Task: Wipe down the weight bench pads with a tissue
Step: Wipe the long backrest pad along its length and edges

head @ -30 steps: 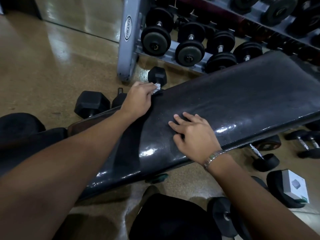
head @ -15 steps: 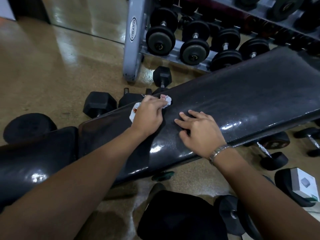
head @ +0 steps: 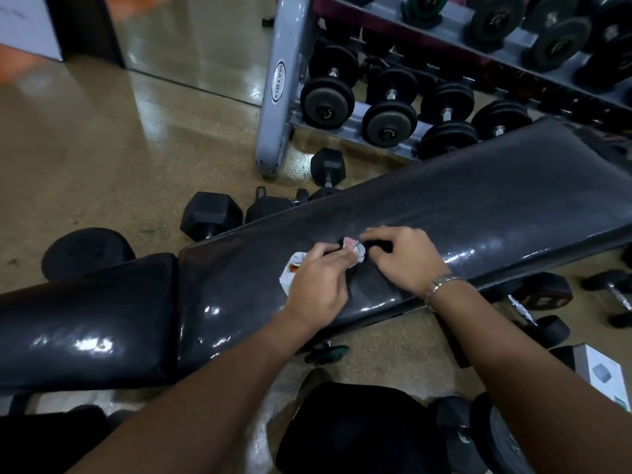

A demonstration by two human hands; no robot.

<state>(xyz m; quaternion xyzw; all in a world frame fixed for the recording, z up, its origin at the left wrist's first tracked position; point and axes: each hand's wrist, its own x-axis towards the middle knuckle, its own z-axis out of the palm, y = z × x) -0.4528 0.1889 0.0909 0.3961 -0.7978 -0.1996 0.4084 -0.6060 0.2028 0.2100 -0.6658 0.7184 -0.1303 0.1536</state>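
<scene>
Because wiping needs pressure, the left hand (head: 318, 282) is clenched round the crumpled tissue (head: 290, 268), pressing it onto the long back pad (head: 478, 206) close to that pad's near edge, toward the end that meets the seat pad (head: 85, 316). The right hand (head: 407, 261) sits just beside it with fingers (head: 386, 234) curled at the tissue's far tip, probably to regather the wad, though whether it actually pinches the paper I cannot tell. Beyond the pad's far edge the dumbbell rack (head: 277, 97) carries round dumbbells (head: 328, 97) in its tiers, and a white box (head: 602, 371) on the floor (head: 102, 148) looks closed, contents unseen
</scene>
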